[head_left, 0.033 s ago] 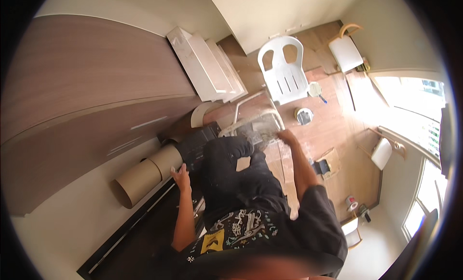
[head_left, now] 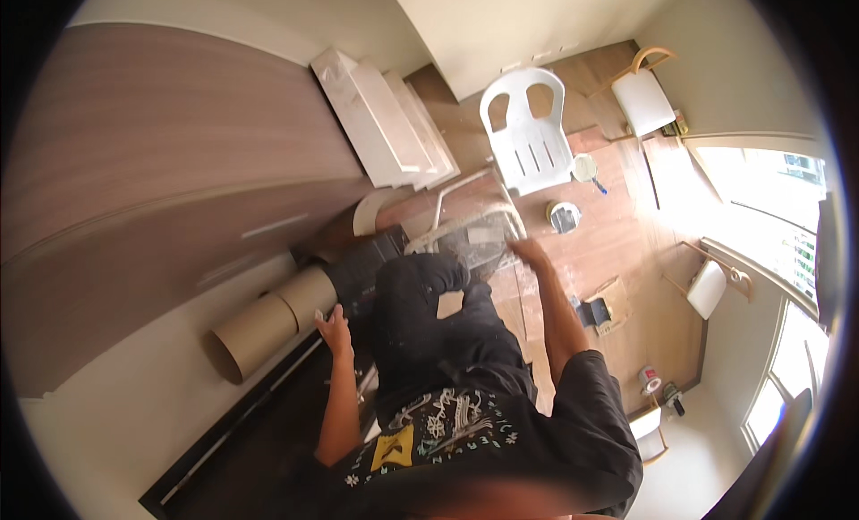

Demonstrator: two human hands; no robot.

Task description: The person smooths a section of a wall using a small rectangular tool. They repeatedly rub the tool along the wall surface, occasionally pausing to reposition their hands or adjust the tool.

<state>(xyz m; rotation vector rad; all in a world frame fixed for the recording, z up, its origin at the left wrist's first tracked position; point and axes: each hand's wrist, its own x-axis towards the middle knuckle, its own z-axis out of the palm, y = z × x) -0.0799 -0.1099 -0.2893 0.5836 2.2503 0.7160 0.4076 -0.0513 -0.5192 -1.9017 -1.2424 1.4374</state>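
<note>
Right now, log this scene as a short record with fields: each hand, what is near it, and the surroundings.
left hand: beside a cardboard tube, contact unclear
right hand: stretched over a clear plastic sheet, grip unclear
clothing: black trousers, black printed shirt
floor: white plastic chair, stacked white panels, tape roll

Left hand (head_left: pixel 335 325) beside cardboard tube (head_left: pixel 268 325)

A single head-worn fisheye camera looked steeply down past the wearer's torso at the wooden floor (head_left: pixel 617 242), edges bending toward the rim.
</note>
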